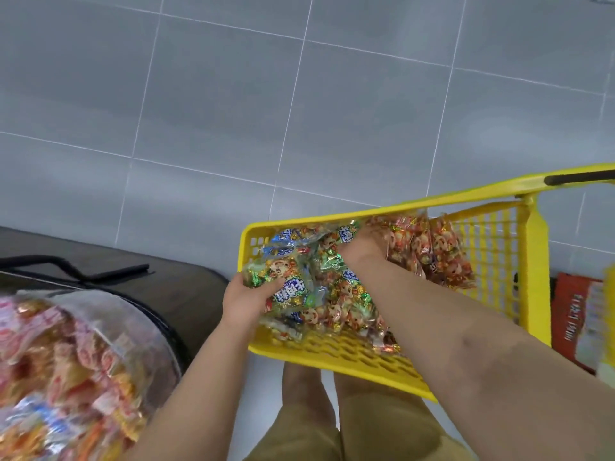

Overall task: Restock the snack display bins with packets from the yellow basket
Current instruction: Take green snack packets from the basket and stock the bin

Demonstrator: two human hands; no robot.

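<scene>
- I am bending over the yellow basket (537, 261), which is sitting on the grey tiled floor (299, 111) right in front of my legs.
- The snack packets (332, 294) are lying in a heap inside the basket, mostly at its left end.
- My left hand (248, 297) is holding a bunch of green and blue packets (266, 271) by the left rim, with my thumb lying on top of them.
- My right hand (361, 247) is digging into the middle of the heap. Its fingers are hiding under the packets, so I cannot tell if they are grabbing anything.
- The packets are looking light, soft and crinkly, with shiny wrappers, so I am guessing they are slippery and will slide out of a loose hold.
- I am thinking the best way is to squeeze a bunch from both sides, or pinch the flat sealed ends, and not squash the snacks inside.
- The basket's long side is running left to right, with its black handle (579, 178) sticking out at the far right end.
- The green and blue packets are pointing every which way, so there is no one direction for them.
- The orange packets (429, 247) are lying side by side, with their long sides pointing from the far wall toward me and a bit to the right.
- The display bin (146, 331) is waiting down at my left, and it is already holding blurry packets.
- A red box (572, 314) is sitting just beside the basket on the right.
</scene>
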